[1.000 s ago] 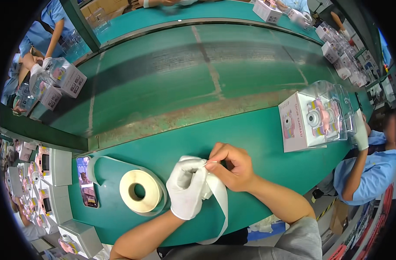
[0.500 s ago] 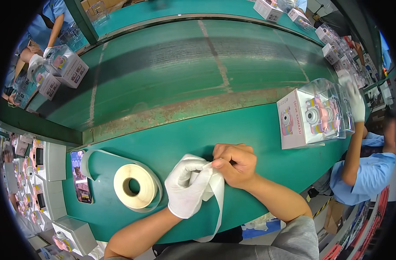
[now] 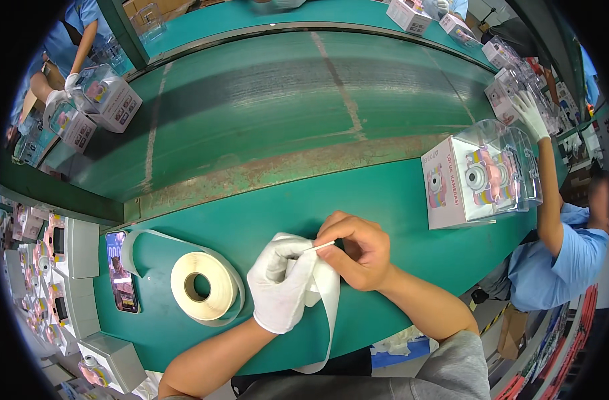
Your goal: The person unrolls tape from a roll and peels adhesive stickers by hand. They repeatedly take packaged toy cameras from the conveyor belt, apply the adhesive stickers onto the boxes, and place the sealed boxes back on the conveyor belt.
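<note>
My left hand [image 3: 281, 283], in a white glove, grips a white label strip [image 3: 329, 303] whose tail hangs down past the table's near edge. My right hand [image 3: 358, 250] is bare, with thumb and forefinger pinched on the upper end of that strip, close to the gloved fingertips. Whether a single label is between those fingers is too small to tell. Left of the glove lies a roll of labels [image 3: 179, 287] with a loose band of backing trailing behind it. A phone [image 3: 122, 280] with a lit screen rests left of the roll.
A carton [image 3: 444, 193] with a clear plastic dome and a pink toy camera inside stands at the right. Stacked white boxes [image 3: 84, 247] with toy cameras line the left edge. Beyond a metal rail runs a green conveyor [image 3: 251, 100]. A co-worker's gloved hand [image 3: 531, 117] touches another carton.
Both my hands have shifted slightly left, still together on the strip, and its upper edge now shows between them. The co-worker's hand at the right has moved back to a farther carton.
</note>
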A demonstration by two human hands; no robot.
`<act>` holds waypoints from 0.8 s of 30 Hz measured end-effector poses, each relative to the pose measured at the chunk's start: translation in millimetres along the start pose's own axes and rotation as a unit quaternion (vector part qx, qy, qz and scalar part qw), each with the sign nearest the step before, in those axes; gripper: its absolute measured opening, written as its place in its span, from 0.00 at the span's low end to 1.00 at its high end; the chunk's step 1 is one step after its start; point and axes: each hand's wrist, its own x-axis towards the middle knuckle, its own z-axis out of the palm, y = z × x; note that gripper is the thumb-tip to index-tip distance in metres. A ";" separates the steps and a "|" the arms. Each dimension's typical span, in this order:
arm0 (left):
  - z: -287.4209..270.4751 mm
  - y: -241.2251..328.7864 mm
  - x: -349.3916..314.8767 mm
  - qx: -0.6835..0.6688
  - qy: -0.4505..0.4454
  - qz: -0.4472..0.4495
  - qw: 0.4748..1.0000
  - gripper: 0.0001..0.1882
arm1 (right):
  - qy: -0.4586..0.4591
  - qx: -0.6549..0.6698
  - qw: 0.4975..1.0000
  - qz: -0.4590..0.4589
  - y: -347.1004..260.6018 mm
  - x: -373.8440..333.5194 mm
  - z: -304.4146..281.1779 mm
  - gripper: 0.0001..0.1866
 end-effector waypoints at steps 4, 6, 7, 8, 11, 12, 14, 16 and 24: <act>4.6 0.8 2.4 -0.026 0.019 -0.009 0.999 0.08 | -0.013 0.021 1.000 0.011 2.1 -0.7 -0.3 0.12; 3.7 0.7 2.9 -0.029 0.031 -0.018 0.999 0.08 | -0.004 0.052 0.998 0.032 3.2 -4.8 2.4 0.14; 2.2 0.4 3.1 -0.032 0.024 -0.015 0.999 0.09 | 0.006 0.082 0.995 0.052 4.3 -6.4 4.0 0.16; 0.6 0.0 3.3 -0.036 0.017 -0.012 0.999 0.10 | 0.006 0.083 0.995 0.054 3.5 -5.2 5.0 0.16; -3.5 1.4 1.7 -0.012 0.003 -0.023 1.000 0.11 | 0.003 0.100 0.991 0.085 -4.0 -2.0 7.2 0.15; -4.7 1.8 1.3 -0.012 0.005 -0.025 1.000 0.11 | -0.009 0.084 0.993 0.081 -5.3 -0.5 4.5 0.14; -7.7 1.8 -1.6 -0.016 -0.021 -0.025 0.999 0.10 | -0.021 0.069 0.994 0.080 -4.1 -0.9 0.0 0.13; -6.2 1.0 -1.3 0.005 -0.030 -0.017 0.999 0.11 | -0.030 0.046 0.995 0.079 0.0 -3.8 -6.4 0.09; -3.1 7.3 -3.0 0.027 -0.036 -0.075 0.996 0.11 | -0.013 -0.028 0.999 0.042 5.3 -2.9 -8.5 0.05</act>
